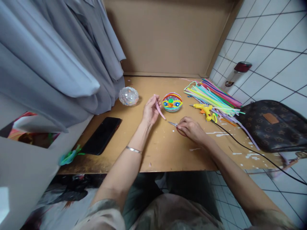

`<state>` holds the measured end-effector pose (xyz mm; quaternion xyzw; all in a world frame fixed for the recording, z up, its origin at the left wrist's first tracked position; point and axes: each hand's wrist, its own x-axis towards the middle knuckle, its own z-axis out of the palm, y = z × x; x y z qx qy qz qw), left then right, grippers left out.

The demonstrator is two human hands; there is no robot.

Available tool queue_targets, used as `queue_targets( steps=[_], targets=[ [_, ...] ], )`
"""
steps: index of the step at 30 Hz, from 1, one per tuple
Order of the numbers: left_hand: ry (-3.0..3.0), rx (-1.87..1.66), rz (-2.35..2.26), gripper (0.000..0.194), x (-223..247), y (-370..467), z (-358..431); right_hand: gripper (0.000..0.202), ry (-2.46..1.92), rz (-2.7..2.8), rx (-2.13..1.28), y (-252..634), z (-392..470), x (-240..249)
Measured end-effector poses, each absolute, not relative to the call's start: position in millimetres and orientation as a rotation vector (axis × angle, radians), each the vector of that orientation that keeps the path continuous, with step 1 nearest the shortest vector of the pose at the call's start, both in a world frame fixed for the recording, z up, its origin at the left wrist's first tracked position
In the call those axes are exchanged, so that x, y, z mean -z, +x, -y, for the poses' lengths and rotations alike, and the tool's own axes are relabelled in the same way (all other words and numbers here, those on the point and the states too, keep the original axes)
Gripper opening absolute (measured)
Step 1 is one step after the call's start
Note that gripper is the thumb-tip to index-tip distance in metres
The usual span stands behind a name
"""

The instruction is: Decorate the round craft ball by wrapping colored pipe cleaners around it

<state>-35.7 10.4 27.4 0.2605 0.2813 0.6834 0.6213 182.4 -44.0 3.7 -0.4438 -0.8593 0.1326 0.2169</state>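
Observation:
My left hand (pixel 150 110) pinches a pink pipe cleaner (pixel 160 111), whose free end hangs down toward the right. Just right of that end are the metal blades of a small pair of scissors (pixel 172 123), pointing left. My right hand (pixel 188 127) is closed round their handles, which its fingers mostly cover. Behind both hands sits a round ornament (pixel 172 102) wrapped in coloured bands, with a yellow-edged pattern of green, orange and blue dots on its front. A clear faceted ball (pixel 129 96) rests to the left of my left hand.
A yellow glue gun (pixel 203 110) lies at the right, its black cord (pixel 240 137) running off the table. Behind it is a pile of coloured pipe cleaners (pixel 216 95). A brown patterned bag (pixel 273 127) stands beside them. A black phone (pixel 102 135) lies front left, near a grey curtain (pixel 72 64).

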Motion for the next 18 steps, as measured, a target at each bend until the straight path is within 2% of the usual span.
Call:
queue_targets(
  steps=[3, 7, 10, 18],
  targets=[
    [0.696, -1.517, -0.648, 0.012, -27.0, -28.2, -6.1, 0.031, -1.171, 2.148, -0.447, 169.9, 41.0, -16.6],
    [0.772, -1.472, -0.615, 0.024, -20.9, -24.5, -5.2, 0.034, -1.066, 1.957, -0.723, 143.1, 29.8, -25.8],
    [0.797, -1.435, -0.663, 0.031, -15.2, -24.1, -7.1, 0.034, -1.017, 1.879, -0.961, 128.5, 23.1, -16.8],
    [0.825, -1.425, -0.740, 0.041, -4.7, -20.1, -11.2, 0.037, -1.077, 1.556, -1.130, 138.6, 21.6, 4.7]
  ],
)
